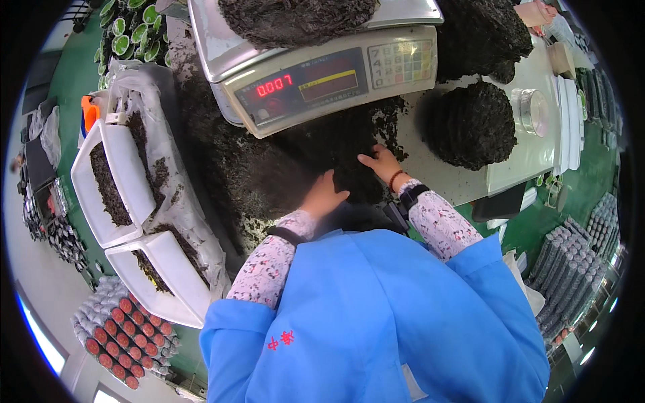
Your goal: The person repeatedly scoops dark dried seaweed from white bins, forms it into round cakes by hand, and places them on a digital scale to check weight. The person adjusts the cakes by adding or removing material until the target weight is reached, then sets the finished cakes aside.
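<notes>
Both my hands are at a heap of dark, dried seaweed-like flakes [255,168] below the scale. My left hand [324,196] touches the heap, thumb and fingers apart, some fingertips hidden. Just to its right, my right hand [383,164] reaches in with thumb and forefinger spread. No separate piece shows between the fingers of either hand. In front of them stands a weighing scale [336,80] with a lit red display. A round dark cake [295,20] of the same stuff lies on its metal pan.
At the right sit a stack of round dark cakes [470,124] and a larger stack [484,37] behind it, near a clear round container [534,112]. White bins [124,181] with dark flakes and a plastic sheet [178,195] line the left. Wrapped stacks [124,336] stand on the floor.
</notes>
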`<action>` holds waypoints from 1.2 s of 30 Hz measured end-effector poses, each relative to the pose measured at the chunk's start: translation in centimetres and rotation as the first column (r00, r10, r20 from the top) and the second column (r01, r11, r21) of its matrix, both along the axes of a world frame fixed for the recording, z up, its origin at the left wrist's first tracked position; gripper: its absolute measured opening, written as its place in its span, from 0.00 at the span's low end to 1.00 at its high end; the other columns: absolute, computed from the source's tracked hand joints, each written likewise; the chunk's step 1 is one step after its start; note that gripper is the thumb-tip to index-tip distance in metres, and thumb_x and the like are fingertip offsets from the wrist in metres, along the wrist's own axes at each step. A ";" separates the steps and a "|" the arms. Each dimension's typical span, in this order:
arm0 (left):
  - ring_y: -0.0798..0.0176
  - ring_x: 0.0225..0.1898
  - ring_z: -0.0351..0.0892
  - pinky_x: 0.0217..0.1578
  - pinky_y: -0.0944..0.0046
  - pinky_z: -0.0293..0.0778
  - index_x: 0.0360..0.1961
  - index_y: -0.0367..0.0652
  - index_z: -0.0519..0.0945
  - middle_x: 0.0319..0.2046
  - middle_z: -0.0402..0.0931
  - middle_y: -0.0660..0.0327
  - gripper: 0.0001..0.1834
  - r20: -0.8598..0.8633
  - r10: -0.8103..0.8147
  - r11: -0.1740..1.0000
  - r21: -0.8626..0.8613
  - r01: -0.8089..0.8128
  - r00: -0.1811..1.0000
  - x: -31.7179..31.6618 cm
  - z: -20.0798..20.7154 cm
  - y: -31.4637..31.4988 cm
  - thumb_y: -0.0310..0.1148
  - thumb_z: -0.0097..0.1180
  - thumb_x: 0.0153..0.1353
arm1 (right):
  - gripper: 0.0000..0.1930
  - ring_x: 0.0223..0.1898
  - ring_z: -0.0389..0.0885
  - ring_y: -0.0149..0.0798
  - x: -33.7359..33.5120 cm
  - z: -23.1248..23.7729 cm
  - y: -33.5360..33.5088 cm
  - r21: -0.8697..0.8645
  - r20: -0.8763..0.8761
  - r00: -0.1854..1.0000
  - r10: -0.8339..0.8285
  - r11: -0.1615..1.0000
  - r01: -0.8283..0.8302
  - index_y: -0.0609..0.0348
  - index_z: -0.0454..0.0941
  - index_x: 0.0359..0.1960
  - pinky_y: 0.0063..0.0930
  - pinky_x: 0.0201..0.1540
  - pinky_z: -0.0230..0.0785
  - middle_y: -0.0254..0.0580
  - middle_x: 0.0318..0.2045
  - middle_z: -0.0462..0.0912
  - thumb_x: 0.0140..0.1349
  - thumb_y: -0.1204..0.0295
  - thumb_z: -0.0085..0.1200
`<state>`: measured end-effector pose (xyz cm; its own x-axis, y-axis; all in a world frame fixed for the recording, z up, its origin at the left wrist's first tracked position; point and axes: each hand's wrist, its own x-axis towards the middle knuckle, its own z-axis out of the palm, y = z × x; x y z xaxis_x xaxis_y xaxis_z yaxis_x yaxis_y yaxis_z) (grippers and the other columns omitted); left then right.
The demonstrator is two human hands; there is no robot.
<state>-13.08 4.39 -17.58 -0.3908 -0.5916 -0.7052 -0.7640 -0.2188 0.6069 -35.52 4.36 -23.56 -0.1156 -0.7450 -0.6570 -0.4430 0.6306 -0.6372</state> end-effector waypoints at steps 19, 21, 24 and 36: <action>0.58 0.55 0.74 0.54 0.60 0.70 0.62 0.35 0.65 0.55 0.73 0.53 0.31 -0.480 0.139 0.973 -0.097 -0.210 0.866 2.1 15.9 -4.7 0.28 0.61 0.58 | 0.16 0.38 0.81 0.42 1.1 25.6 -6.2 -0.687 0.057 0.947 0.318 0.700 -0.194 0.67 0.75 0.49 0.30 0.41 0.73 0.50 0.43 0.80 0.58 0.78 0.57; 0.62 0.58 0.69 0.57 0.61 0.68 0.65 0.34 0.60 0.58 0.69 0.55 0.34 -0.587 0.087 0.914 -0.275 -0.299 0.805 2.6 20.4 -7.7 0.27 0.60 0.59 | 0.20 0.39 0.81 0.38 2.5 29.2 -9.9 -0.735 0.186 0.945 0.269 0.676 -0.048 0.67 0.73 0.53 0.28 0.41 0.73 0.50 0.45 0.79 0.58 0.78 0.57; 0.61 0.64 0.61 0.64 0.63 0.58 0.68 0.26 0.50 0.65 0.60 0.51 0.41 -0.684 0.203 0.909 -0.135 -0.395 0.700 2.5 25.4 -13.3 0.28 0.59 0.61 | 0.23 0.38 0.79 0.34 3.8 31.2 -17.2 -0.756 0.311 0.915 0.258 0.651 0.073 0.67 0.70 0.55 0.25 0.42 0.72 0.45 0.41 0.80 0.58 0.73 0.59; 0.56 0.52 0.76 0.44 0.56 0.80 0.70 0.37 0.47 0.57 0.67 0.49 0.39 -0.699 0.646 0.735 0.459 -0.499 0.307 1.5 26.9 -18.4 0.29 0.54 0.64 | 0.40 0.30 0.78 0.33 2.7 33.9 -23.4 -0.418 0.191 0.952 0.239 0.897 -0.142 0.63 0.53 0.67 0.24 0.24 0.73 0.46 0.39 0.77 0.62 0.52 0.57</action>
